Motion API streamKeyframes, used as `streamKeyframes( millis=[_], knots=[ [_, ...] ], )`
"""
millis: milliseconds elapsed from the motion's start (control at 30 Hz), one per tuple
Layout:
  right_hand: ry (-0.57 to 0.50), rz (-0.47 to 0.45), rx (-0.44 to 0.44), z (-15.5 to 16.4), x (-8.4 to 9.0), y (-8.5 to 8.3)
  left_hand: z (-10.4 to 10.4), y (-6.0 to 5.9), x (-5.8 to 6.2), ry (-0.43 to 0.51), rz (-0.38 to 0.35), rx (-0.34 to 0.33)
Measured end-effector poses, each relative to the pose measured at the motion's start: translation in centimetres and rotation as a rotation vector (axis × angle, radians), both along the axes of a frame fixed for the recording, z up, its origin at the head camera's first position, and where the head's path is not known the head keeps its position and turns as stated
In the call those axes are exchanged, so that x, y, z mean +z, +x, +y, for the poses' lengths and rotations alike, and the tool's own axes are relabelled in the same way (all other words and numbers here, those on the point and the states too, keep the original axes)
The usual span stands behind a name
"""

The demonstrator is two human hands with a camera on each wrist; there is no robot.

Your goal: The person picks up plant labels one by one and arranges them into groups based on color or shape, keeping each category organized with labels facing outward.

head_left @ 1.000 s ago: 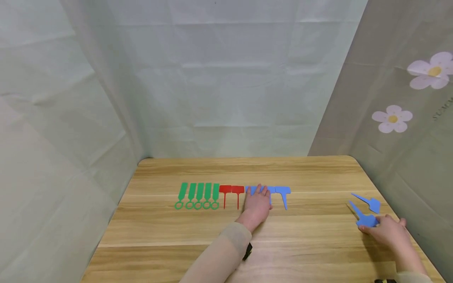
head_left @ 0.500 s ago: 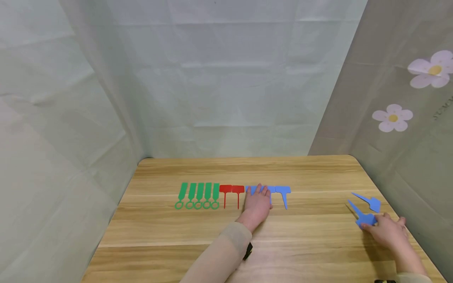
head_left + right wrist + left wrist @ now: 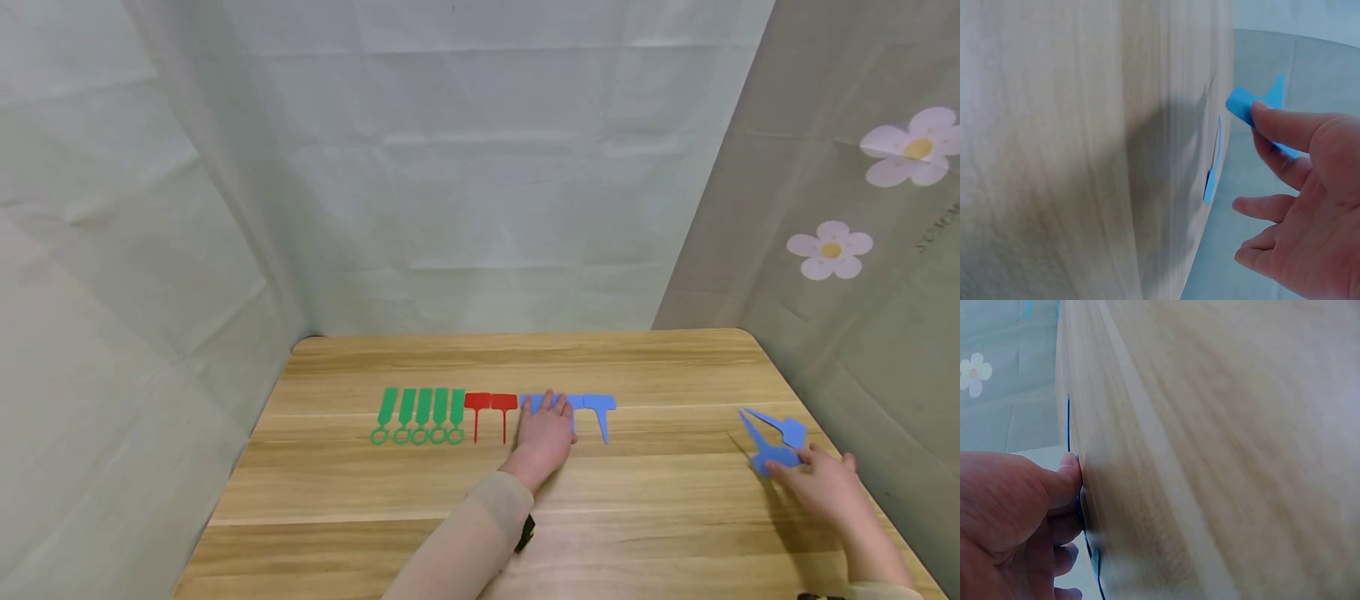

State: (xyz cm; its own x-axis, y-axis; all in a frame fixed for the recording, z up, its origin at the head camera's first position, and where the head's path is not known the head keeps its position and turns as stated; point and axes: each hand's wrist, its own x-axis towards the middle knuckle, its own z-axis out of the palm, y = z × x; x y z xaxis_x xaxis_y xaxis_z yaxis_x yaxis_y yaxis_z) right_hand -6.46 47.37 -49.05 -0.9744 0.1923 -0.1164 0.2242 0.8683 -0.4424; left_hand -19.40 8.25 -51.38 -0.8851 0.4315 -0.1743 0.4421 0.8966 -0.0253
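Observation:
My right hand (image 3: 821, 487) pinches a blue T-shaped plant label (image 3: 776, 457) by its head between thumb and index finger. In the right wrist view this label (image 3: 1242, 104) is lifted off the wood, and the other fingers stand free. Another blue label (image 3: 794, 433) lies on the table just behind it. My left hand (image 3: 543, 433) lies with fingers spread and extended over blue T-shaped labels (image 3: 531, 402) in the row, partly hiding them. At the row's right end lies one uncovered blue label (image 3: 600, 404).
Left of the blue labels lie two red T-shaped labels (image 3: 477, 402), then several green ring-ended tags (image 3: 424, 408). All sit on a wood-grain table (image 3: 337, 500). Pale cloth walls (image 3: 480, 208) enclose its back and sides.
My right hand has moved slightly away from me with the held blue label, which now stands higher off the table and closer to the loose label. The left hand stays put.

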Motion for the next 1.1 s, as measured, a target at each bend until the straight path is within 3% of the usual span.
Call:
streamKeyframes(
  millis=[700, 1100],
  knots=[
    [-0.185, 0.120, -0.135, -2.9, 1.7, -1.3, 0.1, 0.3, 0.2, -0.012, 0.018, -0.017],
    [-0.184, 0.175, -0.139, -4.0, 1.6, -1.8, 0.4, 0.2, 0.5, -0.046, 0.050, -0.030]
  ],
)
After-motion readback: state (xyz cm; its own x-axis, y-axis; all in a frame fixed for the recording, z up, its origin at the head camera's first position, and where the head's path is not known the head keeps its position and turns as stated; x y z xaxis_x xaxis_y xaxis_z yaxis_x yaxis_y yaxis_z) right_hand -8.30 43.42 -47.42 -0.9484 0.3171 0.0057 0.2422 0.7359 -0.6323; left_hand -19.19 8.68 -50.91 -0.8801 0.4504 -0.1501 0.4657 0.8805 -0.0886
